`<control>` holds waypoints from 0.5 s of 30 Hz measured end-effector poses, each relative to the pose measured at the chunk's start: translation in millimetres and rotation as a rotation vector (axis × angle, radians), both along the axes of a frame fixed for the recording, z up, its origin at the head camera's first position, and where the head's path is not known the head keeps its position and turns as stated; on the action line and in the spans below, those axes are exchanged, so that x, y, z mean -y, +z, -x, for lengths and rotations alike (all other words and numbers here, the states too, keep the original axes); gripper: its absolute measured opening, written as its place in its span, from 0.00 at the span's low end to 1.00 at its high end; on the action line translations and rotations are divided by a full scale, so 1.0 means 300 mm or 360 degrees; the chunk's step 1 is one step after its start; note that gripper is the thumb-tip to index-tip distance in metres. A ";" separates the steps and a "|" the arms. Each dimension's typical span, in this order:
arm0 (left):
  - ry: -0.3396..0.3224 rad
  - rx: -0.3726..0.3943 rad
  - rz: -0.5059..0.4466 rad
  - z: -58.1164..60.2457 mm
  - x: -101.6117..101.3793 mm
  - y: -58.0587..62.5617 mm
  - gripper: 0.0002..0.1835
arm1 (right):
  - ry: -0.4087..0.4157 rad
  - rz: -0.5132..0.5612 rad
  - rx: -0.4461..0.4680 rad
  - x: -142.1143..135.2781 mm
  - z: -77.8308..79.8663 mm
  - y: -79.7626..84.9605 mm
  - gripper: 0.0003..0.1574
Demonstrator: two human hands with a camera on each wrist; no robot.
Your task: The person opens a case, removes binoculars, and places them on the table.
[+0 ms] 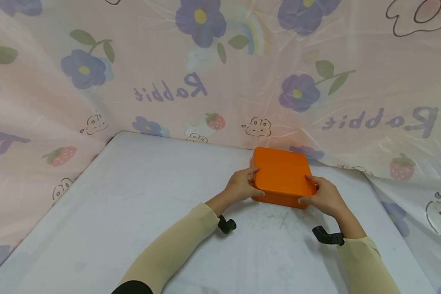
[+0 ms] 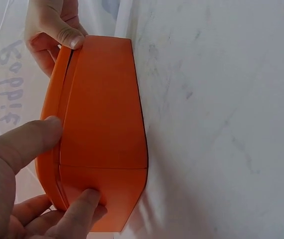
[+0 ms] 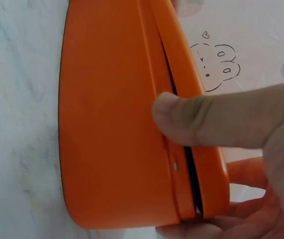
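An orange lidded box (image 1: pixel 283 169) sits on the white table toward the back right. My left hand (image 1: pixel 241 184) grips its left corner, thumb at the front along the lid seam and fingers against the side wall. At the right corner my right hand (image 1: pixel 325 196) holds the box, its thumb (image 3: pixel 182 119) across the seam at the front and other fingers round the side. A dark gap shows in the right wrist view between the lid (image 3: pixel 209 164) and the box body (image 3: pixel 112 119), widest near the right corner. The inside of the box is hidden.
The white table (image 1: pixel 139 183) has faint dark smudges in front of the box. A printed curtain (image 1: pixel 242 81) with flowers and rabbits hangs close behind the box and along both sides. Black wrist mounts (image 1: pixel 327 236) stick out beneath both wrists.
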State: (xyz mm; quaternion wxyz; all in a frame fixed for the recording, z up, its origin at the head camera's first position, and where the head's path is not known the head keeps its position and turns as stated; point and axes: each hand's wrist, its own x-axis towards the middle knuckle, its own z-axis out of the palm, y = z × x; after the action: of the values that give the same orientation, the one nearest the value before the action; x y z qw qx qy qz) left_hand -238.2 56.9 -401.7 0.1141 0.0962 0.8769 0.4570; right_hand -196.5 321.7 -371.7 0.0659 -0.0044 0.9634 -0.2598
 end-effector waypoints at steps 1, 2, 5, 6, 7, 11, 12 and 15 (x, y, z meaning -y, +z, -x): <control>-0.0001 -0.0004 -0.0003 0.001 0.001 0.000 0.46 | -0.0005 0.0003 0.0001 0.000 0.001 0.001 0.61; -0.0004 -0.0010 -0.0004 0.002 0.002 0.000 0.46 | -0.0010 0.0008 -0.0001 0.000 0.003 0.002 0.61; -0.0011 -0.0018 -0.0008 0.003 0.004 0.001 0.45 | -0.0018 0.0015 0.0001 -0.001 0.006 0.004 0.61; -0.0014 -0.0016 -0.0012 0.004 0.005 0.001 0.46 | -0.0017 0.0014 0.0001 -0.001 0.006 0.004 0.61; -0.0015 -0.0013 -0.0015 0.004 0.005 0.001 0.46 | -0.0016 0.0017 0.0001 -0.002 0.007 0.004 0.61; -0.0019 -0.0004 -0.0048 0.005 0.006 0.000 0.46 | -0.0038 0.0048 0.0011 -0.006 0.004 0.002 0.61; -0.0018 -0.0006 -0.0053 0.005 0.006 -0.001 0.46 | -0.0044 0.0056 0.0010 -0.007 0.004 0.001 0.61; -0.0016 -0.0016 -0.0052 0.005 0.007 -0.004 0.46 | -0.0055 0.0065 0.0004 -0.012 0.002 -0.002 0.62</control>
State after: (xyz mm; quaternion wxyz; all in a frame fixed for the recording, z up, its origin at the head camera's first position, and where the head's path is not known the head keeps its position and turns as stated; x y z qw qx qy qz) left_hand -239.6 54.8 -402.8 0.1103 0.1048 0.8693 0.4703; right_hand -196.9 325.2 -372.2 0.0624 0.0112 0.9578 -0.2804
